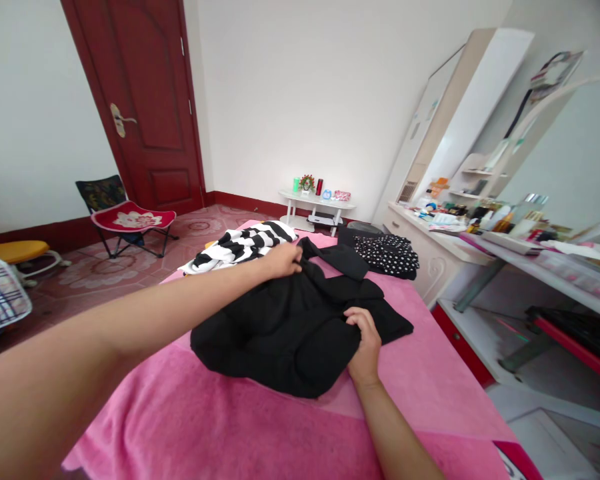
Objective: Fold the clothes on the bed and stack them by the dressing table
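A pink bed (260, 427) carries a black garment (285, 327) at its middle, bunched and only partly folded. At the far edge lie a striped top (245, 245) and a dotted one (387, 255), unfolded. The left hand (283, 260) pinches the garment's far end; the right hand (365, 340) grips its near fold.

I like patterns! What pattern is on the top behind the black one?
Black and white stripes, head view.

Striped top (245, 245) (perhaps), folding chair (130, 217)
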`<state>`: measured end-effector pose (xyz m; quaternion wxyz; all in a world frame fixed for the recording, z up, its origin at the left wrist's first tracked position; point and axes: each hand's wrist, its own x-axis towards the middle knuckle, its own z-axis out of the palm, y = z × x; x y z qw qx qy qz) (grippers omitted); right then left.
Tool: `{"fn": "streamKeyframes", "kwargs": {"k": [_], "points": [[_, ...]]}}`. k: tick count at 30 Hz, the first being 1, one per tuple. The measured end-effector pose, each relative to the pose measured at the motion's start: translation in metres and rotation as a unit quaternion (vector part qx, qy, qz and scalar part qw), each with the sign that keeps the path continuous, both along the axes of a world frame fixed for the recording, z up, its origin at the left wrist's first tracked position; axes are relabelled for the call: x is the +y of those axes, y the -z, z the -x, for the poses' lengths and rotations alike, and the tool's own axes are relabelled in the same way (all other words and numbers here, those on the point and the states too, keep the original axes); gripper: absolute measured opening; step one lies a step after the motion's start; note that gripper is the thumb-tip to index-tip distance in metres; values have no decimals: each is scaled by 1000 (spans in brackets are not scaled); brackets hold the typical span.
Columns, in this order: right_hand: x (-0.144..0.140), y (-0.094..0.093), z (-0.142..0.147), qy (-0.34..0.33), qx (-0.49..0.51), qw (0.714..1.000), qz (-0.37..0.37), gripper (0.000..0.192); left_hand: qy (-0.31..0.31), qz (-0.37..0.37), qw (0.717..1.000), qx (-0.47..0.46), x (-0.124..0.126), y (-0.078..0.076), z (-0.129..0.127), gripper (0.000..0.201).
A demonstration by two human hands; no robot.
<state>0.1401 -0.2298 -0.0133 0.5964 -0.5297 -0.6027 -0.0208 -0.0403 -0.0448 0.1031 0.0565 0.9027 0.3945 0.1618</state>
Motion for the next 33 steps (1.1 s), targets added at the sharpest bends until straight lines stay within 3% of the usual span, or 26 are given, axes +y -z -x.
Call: {"fn": "streamKeyframes", "kwargs": {"k": [3, 6, 7, 9, 13, 17, 21, 26, 33], "points": [[0, 1, -1, -9, 5, 1000, -8, 13, -68, -98, 987, -111, 29, -42, 2, 20], [1, 2, -4, -2, 6, 1000, -9, 13, -186, -179, 937, -237, 50, -54, 17, 22], [1, 3, -5, 3, 10, 1000, -10, 13, -209, -178, 931, -241, 52, -49, 25, 21], [3, 6, -7, 12, 24, 1000, -7, 13, -203, -147, 948, -195, 51, -29, 42, 16], [7, 12, -10, 31, 28, 998, 55, 12, -100, -80, 988, -90, 28, 27, 63, 4], [9, 14, -11, 33, 4, 994, 104, 20, -77, -67, 991, -84, 0, 72, 57, 19], [10, 14, -10, 11, -11, 992, 124, 15, -109, -80, 985, -104, -23, 104, 43, 29], [11, 15, -9, 5, -14, 991, 134, 12, -133, -133, 972, -139, -37, 123, 40, 34], [11, 15, -11, -7, -4, 990, 139, 11, -131, -139, 971, -144, -36, 122, 44, 34]]}}
